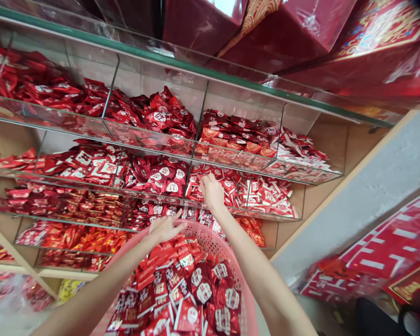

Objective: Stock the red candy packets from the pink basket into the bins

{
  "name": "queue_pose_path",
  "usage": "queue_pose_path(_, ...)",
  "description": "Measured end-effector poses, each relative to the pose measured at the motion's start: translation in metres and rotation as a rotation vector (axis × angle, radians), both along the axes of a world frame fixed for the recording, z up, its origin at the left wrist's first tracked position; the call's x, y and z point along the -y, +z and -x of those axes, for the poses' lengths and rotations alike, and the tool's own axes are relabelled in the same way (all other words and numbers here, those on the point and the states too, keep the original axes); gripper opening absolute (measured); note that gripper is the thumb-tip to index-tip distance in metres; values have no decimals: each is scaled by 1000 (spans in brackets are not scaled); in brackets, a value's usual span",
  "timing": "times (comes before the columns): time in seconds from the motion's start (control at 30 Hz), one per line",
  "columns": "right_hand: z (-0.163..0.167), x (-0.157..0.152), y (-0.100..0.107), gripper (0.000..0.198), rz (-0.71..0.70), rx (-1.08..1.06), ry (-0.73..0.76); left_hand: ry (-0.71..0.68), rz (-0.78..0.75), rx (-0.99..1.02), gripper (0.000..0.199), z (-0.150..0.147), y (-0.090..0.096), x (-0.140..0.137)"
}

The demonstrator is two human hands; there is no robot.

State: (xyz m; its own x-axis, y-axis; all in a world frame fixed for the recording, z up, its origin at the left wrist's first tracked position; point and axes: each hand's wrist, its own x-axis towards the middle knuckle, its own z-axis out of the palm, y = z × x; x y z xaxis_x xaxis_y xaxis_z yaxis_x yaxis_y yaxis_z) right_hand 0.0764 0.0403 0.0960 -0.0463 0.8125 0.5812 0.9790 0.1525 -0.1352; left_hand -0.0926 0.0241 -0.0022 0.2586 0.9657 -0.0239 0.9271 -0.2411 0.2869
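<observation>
Pink basket [210, 239] at six o'clock, heaped with red packets [203, 292]; tipping could spill pile. Left hand [165, 228] at seven o'clock, fingers spread. Right hand [212, 191] just below centre, curled at shelf packets [230, 185]; glass front [248, 213] could snag knuckles. I can't tell whether right fingers pinch anything. Basket bottom cut off.

Heaped with small shiny red packets [166, 116] along the clear-fronted, divided tiers [301, 169] of a tan wooden shelf [359, 144].
</observation>
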Motion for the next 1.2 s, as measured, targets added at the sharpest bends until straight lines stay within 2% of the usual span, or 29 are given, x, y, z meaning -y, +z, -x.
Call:
queue_pose_path(0.17, -18, 3, 8, 24, -271, -380, 129, -30, -26, -12, 74, 2, -2, -1)
queue_pose_path(0.27, -28, 9, 9, 24, -330, -632, 211, -42, -45, -42, 73, 3, -4, -3)
queue_pose_path(0.37, -33, 26, 4, 26, -272, -865, 270, -42, -49, -41, 75, 4, -5, -4)
queue_pose_path(0.47, -35, 51, -5, 26, -140, -1069, 313, -45, -47, -35, 75, 3, -5, -4)
queue_pose_path(0.67, -31, 97, -32, 21, 17, -1245, 445, -32, -31, -24, 75, 1, -2, -2)
queue_pose_path(0.77, -28, 118, -45, 16, -4, -1163, 478, -11, -16, -33, 76, 0, -2, -1)
queue_pose_path(0.87, -26, 140, -57, 13, -85, -821, 485, 3, -6, -44, 76, -1, -1, -1)
queue_pose_path(0.97, -28, 155, -65, 20, -126, -548, 537, 5, -10, -52, 76, -1, -1, -1)
queue_pose_path(1.07, -30, 162, -71, 24, -138, -453, 565, 5, -12, -63, 77, -1, -2, -1)
queue_pose_path(1.2, -30, 171, -78, 24, -132, -422, 533, 11, -1, -63, 79, -1, -2, -1)
